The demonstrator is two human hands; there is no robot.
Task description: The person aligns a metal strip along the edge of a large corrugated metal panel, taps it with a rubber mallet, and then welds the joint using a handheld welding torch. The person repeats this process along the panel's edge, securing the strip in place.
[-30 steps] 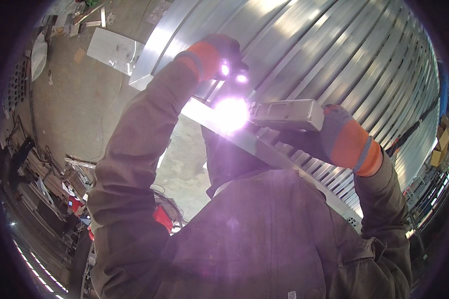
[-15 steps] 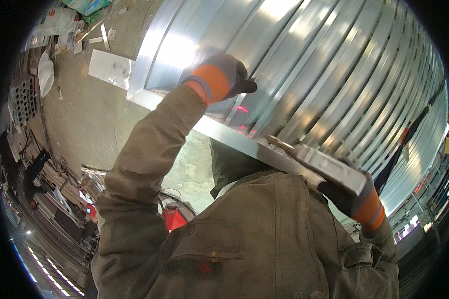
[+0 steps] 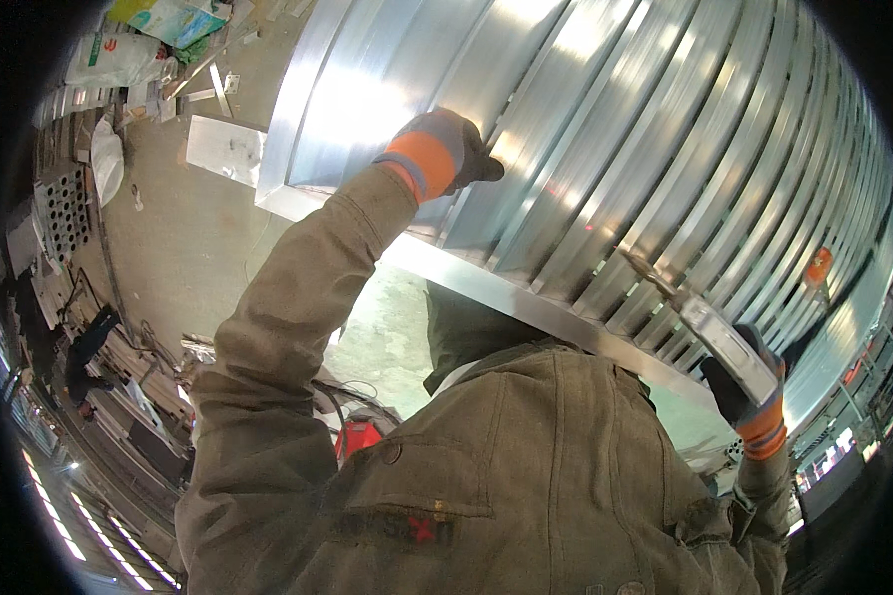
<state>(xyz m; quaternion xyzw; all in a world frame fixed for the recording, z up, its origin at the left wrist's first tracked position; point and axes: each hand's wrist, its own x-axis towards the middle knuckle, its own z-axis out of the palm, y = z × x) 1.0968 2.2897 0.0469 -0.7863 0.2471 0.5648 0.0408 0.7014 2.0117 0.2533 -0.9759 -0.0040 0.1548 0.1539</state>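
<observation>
My left hand [image 3: 439,151], in a grey and orange glove with dark fingertips, is closed over the slats of a large silver metal frame [image 3: 456,266]. Whatever its curled fingers may hold is hidden. On the right, my gloved right hand [image 3: 752,387] grips a silver, boxy laser welding gun [image 3: 719,337]. Its copper-coloured nozzle points up and left over the slats, near the frame's near rail. Small red light spots show on the metal between my two hands. Long parallel slats [image 3: 566,129] run away from the near rail.
A dark hose or cable [image 3: 814,332] runs by the right hand. An orange object [image 3: 818,266] lies on the slats nearby. At left are a white sheet [image 3: 226,149], bags [image 3: 119,59], a perforated metal block [image 3: 62,211] and scrap. Below the frame stands a red machine [image 3: 359,434].
The right hand has moved right with the welding gun, and the nozzle has shifted up and right. The red spots have moved right along the slats. The left hand stays nearly in place.
</observation>
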